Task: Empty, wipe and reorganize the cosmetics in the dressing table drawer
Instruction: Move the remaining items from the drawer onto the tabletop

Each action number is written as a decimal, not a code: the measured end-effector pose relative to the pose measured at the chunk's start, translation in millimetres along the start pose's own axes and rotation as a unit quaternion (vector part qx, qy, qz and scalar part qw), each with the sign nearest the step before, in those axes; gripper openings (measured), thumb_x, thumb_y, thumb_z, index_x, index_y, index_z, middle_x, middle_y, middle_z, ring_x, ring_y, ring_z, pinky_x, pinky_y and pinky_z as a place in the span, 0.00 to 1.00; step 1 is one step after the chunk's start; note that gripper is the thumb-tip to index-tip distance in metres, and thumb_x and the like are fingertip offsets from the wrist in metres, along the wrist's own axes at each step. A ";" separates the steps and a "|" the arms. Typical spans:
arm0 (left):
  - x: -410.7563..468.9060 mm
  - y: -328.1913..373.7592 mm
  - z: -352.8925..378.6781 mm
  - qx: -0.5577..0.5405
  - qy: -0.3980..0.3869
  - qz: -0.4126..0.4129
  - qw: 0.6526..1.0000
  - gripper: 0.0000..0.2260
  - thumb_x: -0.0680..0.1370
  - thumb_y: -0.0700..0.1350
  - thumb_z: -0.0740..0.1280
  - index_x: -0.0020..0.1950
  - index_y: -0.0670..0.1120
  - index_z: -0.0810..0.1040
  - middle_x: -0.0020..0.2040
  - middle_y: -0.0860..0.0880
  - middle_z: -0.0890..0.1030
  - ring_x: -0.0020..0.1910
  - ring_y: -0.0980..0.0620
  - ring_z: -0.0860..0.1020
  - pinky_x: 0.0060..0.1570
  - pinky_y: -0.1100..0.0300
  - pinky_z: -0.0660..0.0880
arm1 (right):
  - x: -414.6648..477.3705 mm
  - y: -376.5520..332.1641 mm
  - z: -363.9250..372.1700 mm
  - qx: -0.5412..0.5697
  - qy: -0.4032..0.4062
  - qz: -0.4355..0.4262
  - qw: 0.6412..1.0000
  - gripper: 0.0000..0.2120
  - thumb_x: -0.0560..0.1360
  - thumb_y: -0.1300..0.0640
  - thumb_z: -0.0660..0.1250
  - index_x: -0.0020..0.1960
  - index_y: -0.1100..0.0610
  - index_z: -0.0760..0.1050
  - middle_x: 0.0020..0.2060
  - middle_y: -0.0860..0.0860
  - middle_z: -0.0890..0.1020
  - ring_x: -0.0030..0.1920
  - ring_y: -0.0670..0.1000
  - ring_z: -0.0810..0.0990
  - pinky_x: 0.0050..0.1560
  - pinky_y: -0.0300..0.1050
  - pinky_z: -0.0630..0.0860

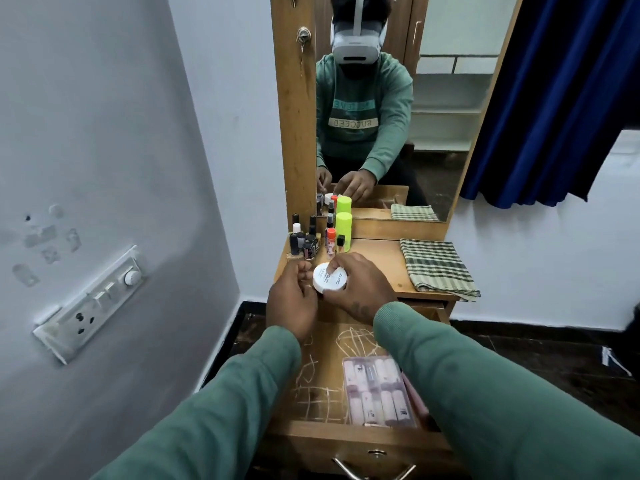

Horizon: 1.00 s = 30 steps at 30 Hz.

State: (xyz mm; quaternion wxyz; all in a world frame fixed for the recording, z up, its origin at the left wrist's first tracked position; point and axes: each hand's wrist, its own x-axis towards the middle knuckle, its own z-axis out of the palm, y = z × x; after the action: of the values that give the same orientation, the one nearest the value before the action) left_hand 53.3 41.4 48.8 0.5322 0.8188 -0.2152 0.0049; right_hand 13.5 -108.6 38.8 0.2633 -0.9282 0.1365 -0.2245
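Two hands meet over bench front edge. Right hand grips white jar from 3 o'clock, lid up. Left hand curled at jar's 9 o'clock, grip unclear. Bottles near at 12 o'clock; open drawer at 6 o'clock.

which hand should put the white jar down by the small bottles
Right. The right hand already grips the white jar from above, just in front of the small bottles. The left hand curls beside it, contact unclear.
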 end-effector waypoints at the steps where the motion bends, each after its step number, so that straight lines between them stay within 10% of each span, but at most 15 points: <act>1: 2.8 -2.3 2.5 0.004 -0.003 -0.004 1.000 0.16 0.80 0.33 0.63 0.64 0.49 0.75 0.57 0.50 0.82 0.56 0.50 0.79 0.60 0.53 0.78 | 2.4 2.0 3.8 -0.003 0.006 0.001 1.000 0.20 0.66 0.44 0.78 0.51 0.42 0.72 0.54 0.48 0.79 0.51 0.51 0.74 0.45 0.47 0.77; 12: 1.1 -24.8 12.2 0.074 0.029 0.039 0.996 0.18 0.78 0.33 0.64 0.64 0.50 0.76 0.60 0.50 0.83 0.59 0.48 0.80 0.62 0.46 0.78 | 7.9 8.4 20.2 -0.041 0.041 0.011 0.998 0.19 0.69 0.43 0.78 0.56 0.45 0.76 0.56 0.48 0.84 0.53 0.52 0.77 0.49 0.52 0.80; 18: -26.3 -28.0 13.4 0.126 0.052 0.090 0.987 0.10 0.77 0.40 0.68 0.58 0.49 0.78 0.53 0.51 0.81 0.51 0.50 0.78 0.52 0.50 0.78 | -10.0 1.9 -4.6 -0.002 0.002 0.020 1.000 0.28 0.73 0.49 0.79 0.70 0.46 0.75 0.73 0.48 0.75 0.71 0.52 0.70 0.69 0.50 0.69; 24: -61.1 -25.7 25.2 0.128 -0.153 0.019 0.980 0.06 0.77 0.42 0.67 0.53 0.50 0.77 0.43 0.51 0.81 0.43 0.49 0.80 0.44 0.55 0.77 | -86.5 24.5 -32.4 -0.024 0.002 0.086 0.996 0.05 0.79 0.54 0.69 0.47 0.46 0.76 0.39 0.43 0.80 0.40 0.43 0.79 0.43 0.43 0.80; 30: -74.4 -25.1 33.1 0.218 -0.185 0.045 0.957 0.12 0.77 0.36 0.63 0.53 0.50 0.80 0.47 0.48 0.85 0.46 0.47 0.81 0.45 0.56 0.78 | -148.1 48.6 -30.4 -0.153 -0.064 0.199 0.966 0.06 0.76 0.50 0.64 0.45 0.50 0.78 0.43 0.52 0.83 0.39 0.54 0.84 0.43 0.51 0.84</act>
State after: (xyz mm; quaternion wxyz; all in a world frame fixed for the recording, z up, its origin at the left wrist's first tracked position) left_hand -12.5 46.9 -5.0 0.2908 0.8910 -0.3401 -0.0762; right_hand -135.6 -106.6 -15.9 0.1657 -0.9240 0.3341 -0.0845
